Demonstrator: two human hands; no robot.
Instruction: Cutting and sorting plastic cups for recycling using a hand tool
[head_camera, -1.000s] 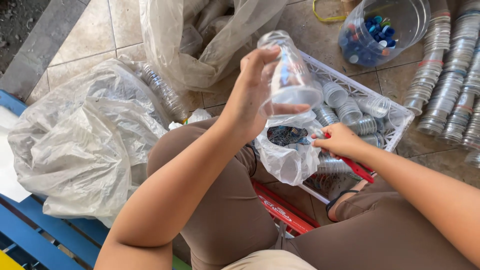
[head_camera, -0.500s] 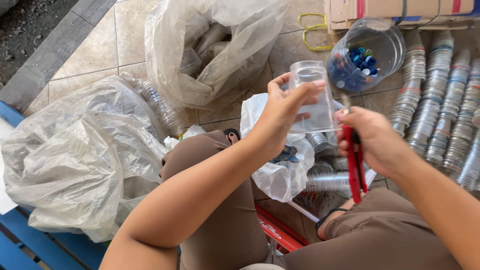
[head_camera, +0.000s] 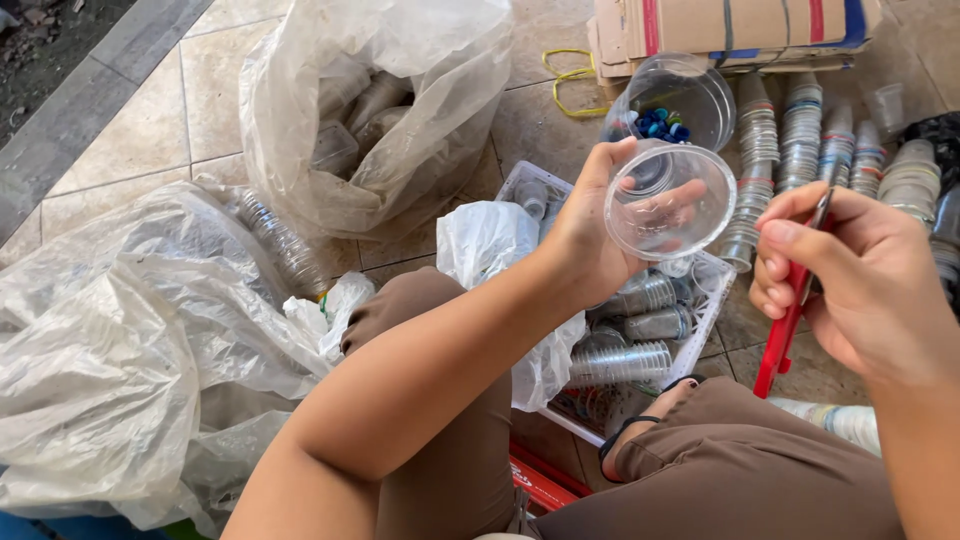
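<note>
two hands are at work: the left hand (head_camera: 590, 235) grips one clear plastic cup (head_camera: 668, 200) by its rim, mouth turned toward the camera, at about 1 o'clock from the frame's middle; the right hand (head_camera: 850, 275) at 3 o'clock is clenched around one red-handled cutter (head_camera: 785, 335), blade end up near the cup. one white crate (head_camera: 700, 320) under the cup holds several stacked cups. two big clear bags lie at 9 o'clock (head_camera: 110, 350) and 11 o'clock (head_camera: 380, 110), and one clear jar of blue caps (head_camera: 670, 105) sits at 1 o'clock beside at least five rows of nested cups (head_camera: 800, 140). compared with half a second ago, the cup has tipped to show its open mouth, and the cutter has drawn away to the right.
</note>
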